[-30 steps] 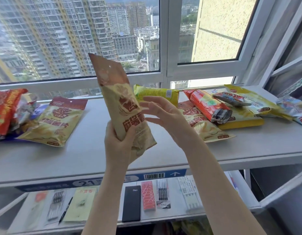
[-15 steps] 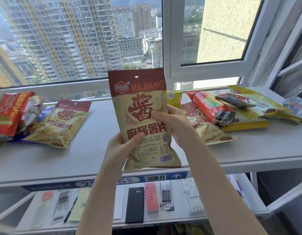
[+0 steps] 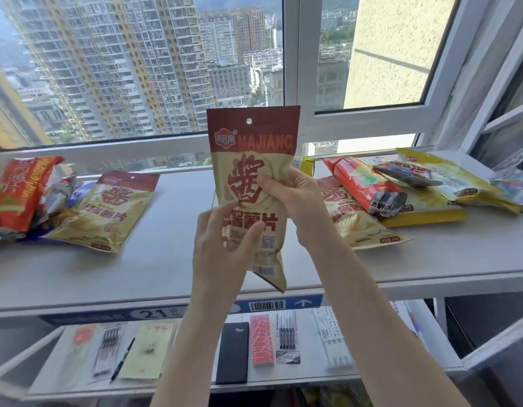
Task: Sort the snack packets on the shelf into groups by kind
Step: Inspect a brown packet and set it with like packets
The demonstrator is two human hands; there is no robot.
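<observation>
Holding both forearms up in front of you, you grip one tall beige packet (image 3: 254, 183) with a dark red top band reading MAJIANG, upright above the grey shelf (image 3: 166, 259). Your left hand (image 3: 222, 245) clasps its lower part, thumb across the front and fingers wrapped behind. Your right hand (image 3: 295, 198) grasps the packet's right edge at mid-height, thumb pressed on the front, fingers curled behind. The packet's bottom corner hangs free below your left hand. On the shelf to the left, a matching beige packet (image 3: 113, 210) lies flat beside an orange-red packet (image 3: 19, 189). To the right, another beige packet (image 3: 357, 218) lies partly under a red packet (image 3: 363, 183), with yellow packets (image 3: 448, 180) beyond. A lower shelf (image 3: 401, 342) holds stationery.
</observation>
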